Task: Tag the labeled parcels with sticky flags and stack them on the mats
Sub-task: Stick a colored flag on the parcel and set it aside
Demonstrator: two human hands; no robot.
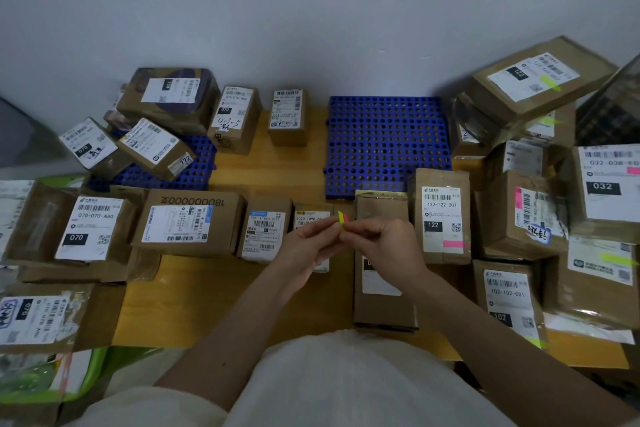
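Both hands meet above the table's middle. My left hand and my right hand pinch a small pad of yellow and pink sticky flags between their fingertips. Under the hands lie a small labeled parcel and a long brown parcel with its label partly hidden by my right wrist. A bare blue perforated mat lies behind them. A second blue mat at the left carries several parcels. The parcel marked 122 bears a pink flag.
Labeled cardboard parcels ring the wooden table: a row along the left and middle, a tall stack at the back right with yellow flags, more at the right edge. A grey wall stands behind. A green crate sits at the lower left.
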